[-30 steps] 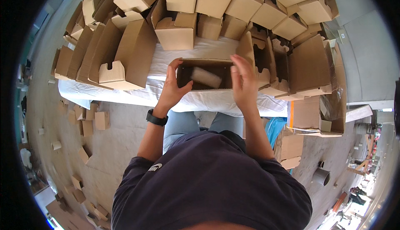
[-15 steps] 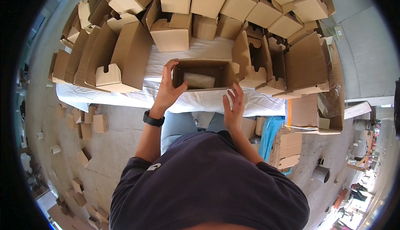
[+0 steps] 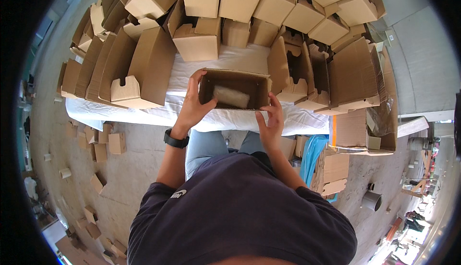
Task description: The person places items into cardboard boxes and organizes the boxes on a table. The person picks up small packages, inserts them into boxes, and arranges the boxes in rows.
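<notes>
An open brown cardboard box is in front of me at the near side of the cloth-covered table, its opening facing up. Inside lies a pale, rectangular wrapped packet, slightly aslant; I cannot make out its contents. My left hand grips the box's left end, fingers around the far corner and thumb at the near rim. At the right near corner, my right hand holds the box between its fingers and thumb.
Cardboard boxes crowd the back of the white cloth. More open boxes stand left and right. A larger carton sits at the right edge, beside blue plastic. Small boxes litter the floor at left.
My right hand has come up to the box's right corner and taken hold there. The box's right side has turned slightly toward me, and the packet inside has become more slanted.
</notes>
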The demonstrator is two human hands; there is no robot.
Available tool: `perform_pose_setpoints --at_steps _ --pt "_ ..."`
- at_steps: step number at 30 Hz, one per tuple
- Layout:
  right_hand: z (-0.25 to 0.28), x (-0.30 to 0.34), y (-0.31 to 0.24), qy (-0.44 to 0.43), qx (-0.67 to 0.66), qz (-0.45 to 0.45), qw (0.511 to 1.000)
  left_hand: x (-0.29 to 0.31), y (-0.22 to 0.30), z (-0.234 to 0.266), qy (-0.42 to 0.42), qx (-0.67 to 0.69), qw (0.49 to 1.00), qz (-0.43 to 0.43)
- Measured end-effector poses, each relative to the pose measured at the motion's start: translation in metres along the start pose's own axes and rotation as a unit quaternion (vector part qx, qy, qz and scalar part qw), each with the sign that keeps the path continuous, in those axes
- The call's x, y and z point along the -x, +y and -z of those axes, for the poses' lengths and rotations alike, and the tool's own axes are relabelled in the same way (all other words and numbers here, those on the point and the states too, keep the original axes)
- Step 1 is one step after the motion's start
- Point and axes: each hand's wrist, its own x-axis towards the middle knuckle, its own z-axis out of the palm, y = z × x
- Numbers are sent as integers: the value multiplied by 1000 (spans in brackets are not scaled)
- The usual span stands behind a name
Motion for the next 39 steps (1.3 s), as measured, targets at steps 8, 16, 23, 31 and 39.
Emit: perform_pose_setpoints --at_steps 8,16,23,31,39 --pt "13 -10 0 108 -365 -217 899 -2 5 -4 -16 20 999 32" --pt "5 -29 28 -7 -177 -161 971 1 -4 -5 -4 17 1000 12" --pt "16 -44 15 -87 8 -100 991 1 0 -6 -17 27 999 32" --pt "15 -60 -3 -146 114 -32 982 2 -5 -6 -7 83 996 30" --pt "18 -58 4 -125 82 -44 988 2 -1 -8 20 63 997 31"
